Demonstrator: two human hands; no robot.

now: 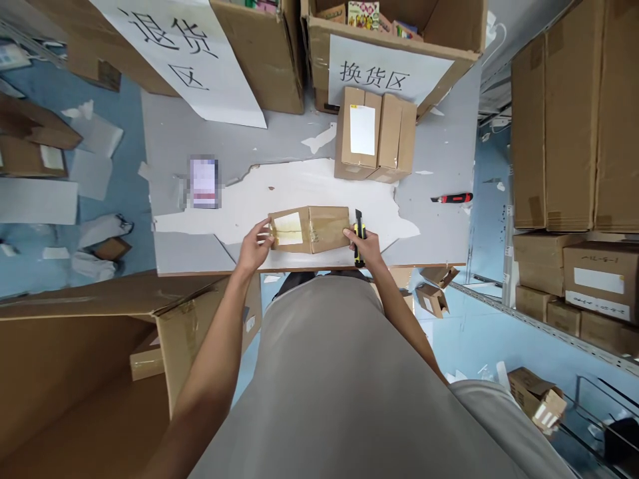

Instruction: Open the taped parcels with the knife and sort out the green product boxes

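Observation:
A small taped cardboard box [329, 228] with a pale label lies on the torn white sheet near the table's front edge. My left hand [256, 247] grips its left end, fingertips beside the label. In my right hand [368, 247] is a yellow and black utility knife [359, 255], its tip pointing away from me. One finger of that hand touches the box's right end. Behind the box stand two more small cardboard boxes [398, 136] side by side, one bearing a white label.
A red and black utility knife [455, 198] lies at the right of the table [439, 233]. A blurred phone-like item [204, 181] is on the left. Large cartons with paper signs [389, 66] line the back. An open carton [194, 319] stands front left; stacked boxes [554, 133] fill the right.

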